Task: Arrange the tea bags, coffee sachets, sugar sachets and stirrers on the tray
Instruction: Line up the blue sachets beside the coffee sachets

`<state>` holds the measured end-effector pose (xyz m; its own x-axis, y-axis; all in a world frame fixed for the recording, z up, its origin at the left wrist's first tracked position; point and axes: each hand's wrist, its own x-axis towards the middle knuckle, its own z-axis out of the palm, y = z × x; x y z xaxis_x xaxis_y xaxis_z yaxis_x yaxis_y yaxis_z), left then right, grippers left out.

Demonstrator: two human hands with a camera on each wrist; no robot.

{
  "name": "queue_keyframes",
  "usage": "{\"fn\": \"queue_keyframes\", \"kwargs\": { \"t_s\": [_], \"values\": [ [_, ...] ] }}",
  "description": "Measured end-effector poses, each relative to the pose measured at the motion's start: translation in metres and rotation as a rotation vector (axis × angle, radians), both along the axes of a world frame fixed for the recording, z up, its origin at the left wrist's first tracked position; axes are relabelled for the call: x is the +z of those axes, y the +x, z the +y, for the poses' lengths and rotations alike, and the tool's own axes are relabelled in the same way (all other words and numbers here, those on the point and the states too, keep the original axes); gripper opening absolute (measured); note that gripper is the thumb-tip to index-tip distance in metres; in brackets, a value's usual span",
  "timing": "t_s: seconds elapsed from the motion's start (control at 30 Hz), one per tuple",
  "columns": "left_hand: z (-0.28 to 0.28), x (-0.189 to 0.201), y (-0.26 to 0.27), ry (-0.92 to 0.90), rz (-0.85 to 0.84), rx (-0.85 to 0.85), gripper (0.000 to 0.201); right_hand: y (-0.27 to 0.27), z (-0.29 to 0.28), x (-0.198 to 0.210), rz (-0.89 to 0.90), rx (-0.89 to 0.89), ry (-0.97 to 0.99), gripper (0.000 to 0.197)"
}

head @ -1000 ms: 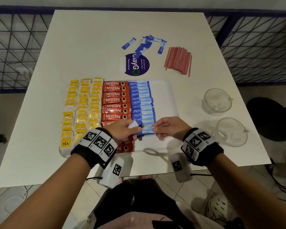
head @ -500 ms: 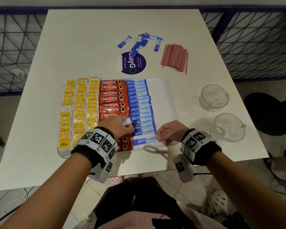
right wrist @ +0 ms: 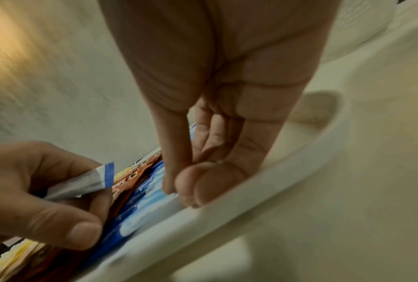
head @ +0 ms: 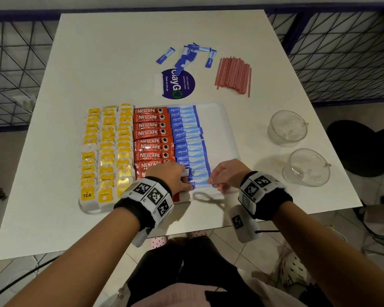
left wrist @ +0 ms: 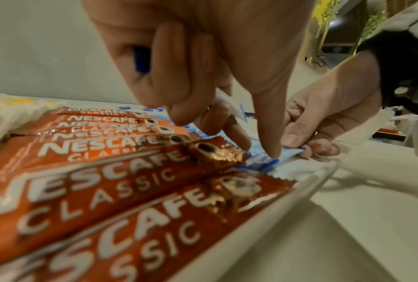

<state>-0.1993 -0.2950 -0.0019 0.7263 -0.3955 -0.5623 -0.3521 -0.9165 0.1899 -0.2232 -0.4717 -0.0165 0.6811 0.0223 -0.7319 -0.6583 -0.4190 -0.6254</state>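
Nearer tray edge now, right hand apparently pinching sugar sachet

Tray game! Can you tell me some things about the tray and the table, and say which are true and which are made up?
1. The stirrers lie on the tray. False: they lie on the table, beyond the tray.
2. The coffee sachets sit between the tea bags and the sugar sachets. True.
3. The left hand holds a spare sachet. True.
4. Both glass cups stand on the tray. False: they stand on the table, to its right.
5. The right hand pinches the nearest sugar sachet. True.
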Motion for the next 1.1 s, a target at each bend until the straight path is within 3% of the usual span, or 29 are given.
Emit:
{"fn": "queue_keyframes", "kwargs": {
  "t_s": [0.53, 0.97, 1.1],
  "values": [
    [-0.003, -0.006, -0.001, 0.048, -0.061, -0.04, 0.032, 0.001, 0.008, 0.007, -0.092, 0.106, -0.168, 0.017],
    [-0.001, -0.002, 0.001, -0.009, -0.05, -0.005, 0.033, -0.001, 0.005, 0.006, -0.114, 0.055, -0.112, 0.015],
    [-0.003, 0.004, 0.005, -0.059, -0.06, -0.025, 0.035, 0.001, 0.008, 0.016, -0.205, 0.099, 0.047, 0.031]
  ]
}}
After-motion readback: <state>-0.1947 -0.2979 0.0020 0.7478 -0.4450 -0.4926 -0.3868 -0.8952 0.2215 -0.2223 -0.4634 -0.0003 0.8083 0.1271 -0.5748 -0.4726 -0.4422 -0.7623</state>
